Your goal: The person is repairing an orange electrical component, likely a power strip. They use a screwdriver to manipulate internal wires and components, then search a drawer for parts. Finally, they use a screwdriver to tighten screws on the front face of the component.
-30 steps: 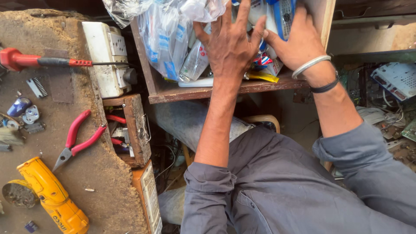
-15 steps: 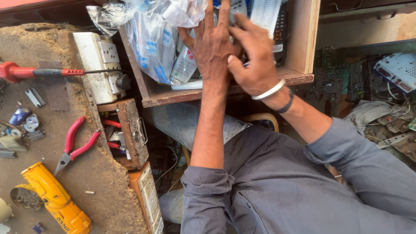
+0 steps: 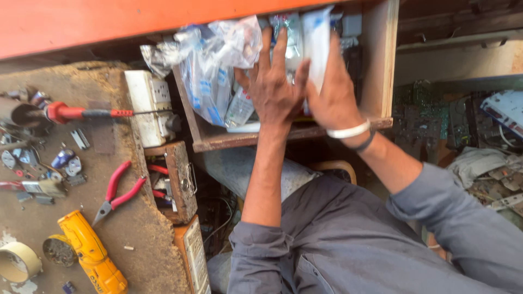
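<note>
While upright, white packet (image 3: 316, 49) meets right hand (image 3: 332, 98).

clear plastic packets (image 3: 212, 81) crammed in wooden drawer (image 3: 381, 65)

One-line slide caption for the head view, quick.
Both hands, left hand and right hand, rummage among plastic packets in an open wooden drawer beside a cluttered workbench.
</note>
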